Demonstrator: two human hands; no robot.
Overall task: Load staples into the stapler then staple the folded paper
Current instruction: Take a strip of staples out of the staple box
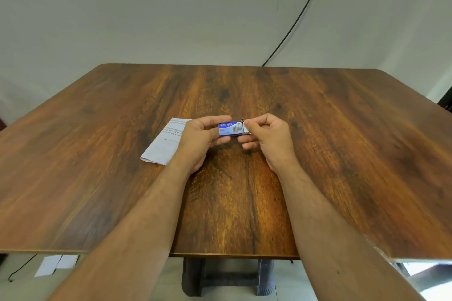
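My left hand (200, 139) clamped the blue staple box (228, 129) while my right hand (265, 137) pinched its inner tray above the surface (318, 154) middle, folded paper (166, 144) just beside; a jerky pull might scatter staples.

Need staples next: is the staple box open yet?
Partly open: right hand pinches the white tray end sticking out of the staple box.

Two bare forearms enter from the 7 and 5 o'clock corners, uncovered from elbow to wrist, no sleeve on either. Fine dark hair runs along both. The left hand (199, 140) and right hand (267, 140) show no glove, and no ring, watch or band on the parts in view; their short nails are unpainted.
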